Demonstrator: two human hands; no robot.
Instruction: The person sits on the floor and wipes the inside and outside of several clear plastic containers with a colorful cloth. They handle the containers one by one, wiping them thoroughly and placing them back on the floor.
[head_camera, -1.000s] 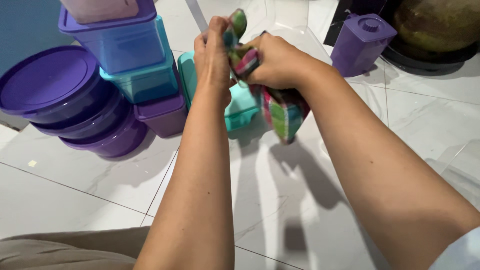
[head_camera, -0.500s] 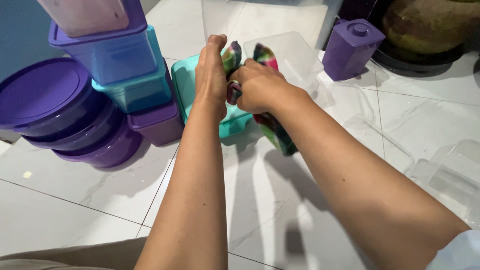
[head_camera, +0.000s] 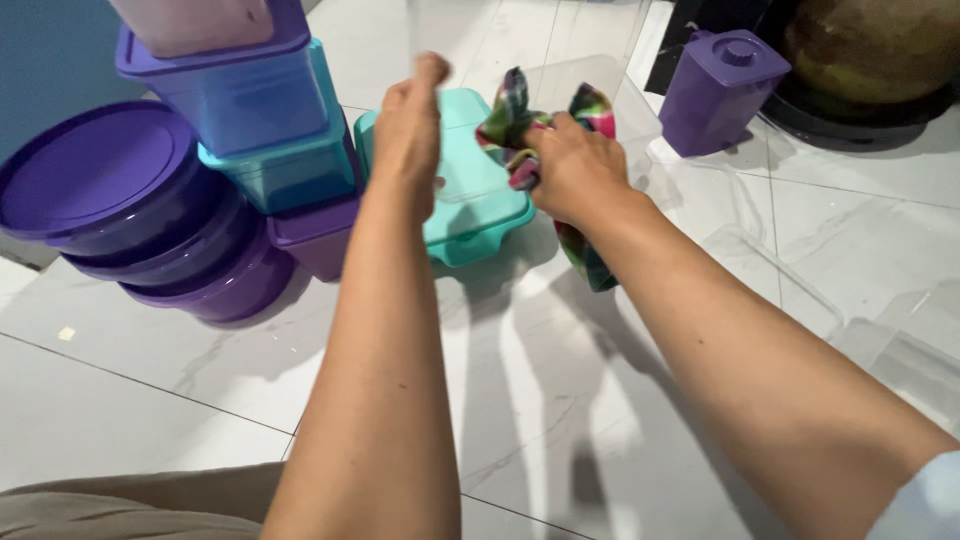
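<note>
- Three round purple tubs (head_camera: 150, 225) stacked at my nine o'clock.
- One teal lid (head_camera: 470, 190) at twelve.
- One purple canister (head_camera: 720, 90) at one.
- Perhaps four clear containers (head_camera: 760, 270), hard to tell.

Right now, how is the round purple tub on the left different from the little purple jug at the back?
The round purple tub is wide, low and dark purple; the purple jug is tall, boxy and lighter. The tub sits stacked on other round tubs, while the jug stands alone on the floor. The tub's lid is flat; the jug's lid has a round cap. Both are plastic with lids on.
</note>
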